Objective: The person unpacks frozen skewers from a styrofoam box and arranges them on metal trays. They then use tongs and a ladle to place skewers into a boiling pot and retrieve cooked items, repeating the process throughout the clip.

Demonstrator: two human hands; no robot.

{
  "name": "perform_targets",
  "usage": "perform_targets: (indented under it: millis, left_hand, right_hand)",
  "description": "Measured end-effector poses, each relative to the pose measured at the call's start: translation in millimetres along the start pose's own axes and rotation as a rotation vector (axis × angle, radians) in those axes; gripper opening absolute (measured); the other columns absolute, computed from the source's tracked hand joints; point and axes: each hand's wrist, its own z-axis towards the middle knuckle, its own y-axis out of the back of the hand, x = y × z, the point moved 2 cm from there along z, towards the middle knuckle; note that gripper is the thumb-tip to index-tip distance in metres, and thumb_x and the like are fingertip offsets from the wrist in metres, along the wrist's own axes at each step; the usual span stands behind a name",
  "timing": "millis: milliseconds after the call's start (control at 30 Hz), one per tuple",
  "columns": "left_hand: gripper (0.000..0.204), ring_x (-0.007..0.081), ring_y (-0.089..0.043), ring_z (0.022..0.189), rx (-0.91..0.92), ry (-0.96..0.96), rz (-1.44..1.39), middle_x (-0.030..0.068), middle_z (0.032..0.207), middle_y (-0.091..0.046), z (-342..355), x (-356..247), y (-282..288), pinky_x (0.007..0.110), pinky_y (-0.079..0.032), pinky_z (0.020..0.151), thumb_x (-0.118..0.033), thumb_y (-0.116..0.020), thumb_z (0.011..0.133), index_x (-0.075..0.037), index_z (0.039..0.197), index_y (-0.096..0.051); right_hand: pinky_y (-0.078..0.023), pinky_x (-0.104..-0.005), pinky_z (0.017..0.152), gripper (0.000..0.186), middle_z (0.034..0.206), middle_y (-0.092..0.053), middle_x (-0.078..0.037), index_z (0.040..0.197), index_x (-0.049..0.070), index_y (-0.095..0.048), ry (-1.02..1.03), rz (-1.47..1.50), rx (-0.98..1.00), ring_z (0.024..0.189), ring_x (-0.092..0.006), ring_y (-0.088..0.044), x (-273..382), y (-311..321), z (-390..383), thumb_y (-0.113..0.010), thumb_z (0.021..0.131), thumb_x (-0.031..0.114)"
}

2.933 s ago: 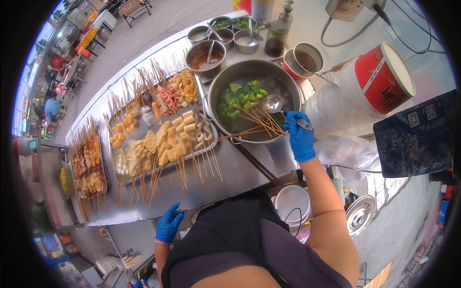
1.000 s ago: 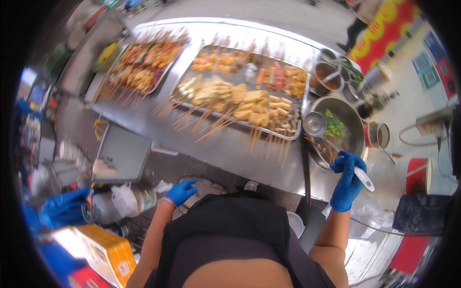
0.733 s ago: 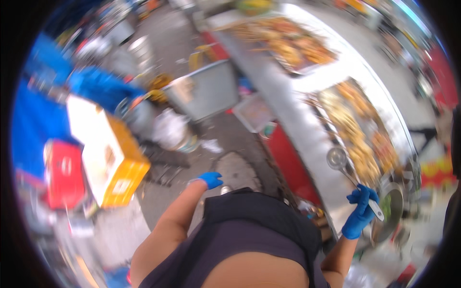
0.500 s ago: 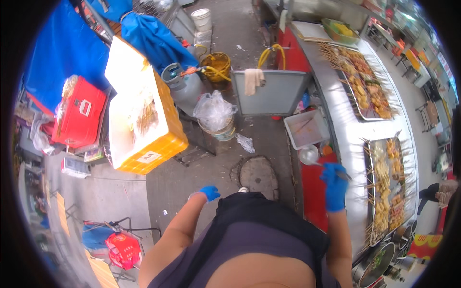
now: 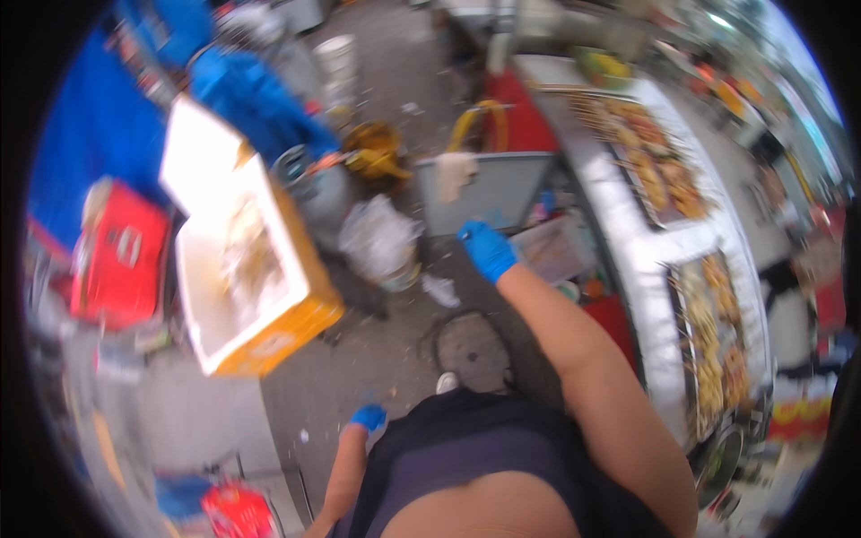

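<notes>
Red plastic crate point(image 5: 121, 260) sits far to the left of both hands, beside an orange box with a white foam lining point(image 5: 247, 273) standing open on the concrete. Left hand point(image 5: 368, 418), in a blue glove, hangs low by the hip, touching nothing; its fingers are too blurred to judge. Crumpled clear plastic bag point(image 5: 381, 240) lies between the orange box and the right hand point(image 5: 487, 250). That hand, also blue-gloved, is extended forward, fingers loosely curled with nothing visible in them, just beside a shallow pale plastic tub point(image 5: 552, 249). Further right, a steel counter point(image 5: 641, 269) carries metal trays of skewered food point(image 5: 708, 350).
</notes>
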Motion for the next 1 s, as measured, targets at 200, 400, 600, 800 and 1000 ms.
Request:
perform_targets:
  millis: [200, 400, 600, 800, 1000]
  left_hand:
    - [0.024, 0.0323, -0.06, 0.077, 0.127, -0.068, 0.014, 0.0158, 0.087, -0.063, 110.5, -90.5, 81.8, 0.04, -0.047, 0.067, -0.025, -0.048, 0.08, -0.007, 0.082, -0.064]
    - [0.02, 0.0306, -0.061, 0.077, 0.209, -0.193, 0.25, 0.0156, 0.087, -0.063, 187.7, -249.9, 125.1, 0.039, -0.048, 0.067, -0.022, -0.051, 0.08, -0.006, 0.083, -0.064]
    - [0.017, 0.0288, -0.061, 0.076, 0.229, -0.444, 0.482, 0.0155, 0.088, -0.063, 245.3, -359.6, 105.5, 0.037, -0.048, 0.066, -0.018, -0.054, 0.079, -0.006, 0.085, -0.064]
    - [0.014, 0.0229, -0.061, 0.073, 0.402, -0.416, -0.081, 0.0125, 0.082, -0.063, 233.4, -508.0, 2.5, 0.033, -0.049, 0.064, -0.015, -0.055, 0.079, -0.005, 0.083, -0.064]
    - [0.021, 0.0222, -0.062, 0.076, 0.473, -0.487, 0.437, 0.0138, 0.085, -0.063, 135.5, -569.9, -31.6, 0.032, -0.048, 0.065, -0.023, -0.053, 0.081, -0.005, 0.082, -0.065]
  right_hand:
    - [-0.046, -0.0269, 0.051, 0.03, 0.068, -0.06, -0.009, 0.088, 0.002, -0.058, -0.535, 1.251, -0.617, 0.054, -0.0145, -0.057, -31.2, 118.1, -153.4, -0.049, 0.089, 0.03]
    - [-0.046, -0.0277, 0.049, 0.045, 0.066, -0.06, -0.01, 0.087, 0.001, -0.062, -0.55, 1.206, -1.34, 0.056, -0.0199, -0.061, -77.0, 263.1, -458.2, -0.039, 0.09, 0.039]
    - [-0.046, -0.0243, 0.058, 0.019, 0.08, -0.062, -0.008, 0.093, 0.003, -0.056, -0.6, 0.25, -1.988, 0.069, -0.0168, -0.062, -26.1, 288.2, -714.6, -0.046, 0.09, 0.018]
    - [-0.045, -0.0275, 0.067, 0.02, 0.085, -0.059, -0.01, 0.099, 0.004, -0.057, -0.952, -0.71, -1.457, 0.076, -0.0203, -0.057, -40.6, 271.4, -838.5, -0.052, 0.08, -0.003]
    - [-0.043, -0.032, 0.066, 0.029, 0.078, -0.051, -0.011, 0.099, 0.009, -0.059, -1.157, -0.604, -1.149, 0.069, -0.0283, -0.052, -77.2, 244.6, -874.6, -0.057, 0.074, -0.003]
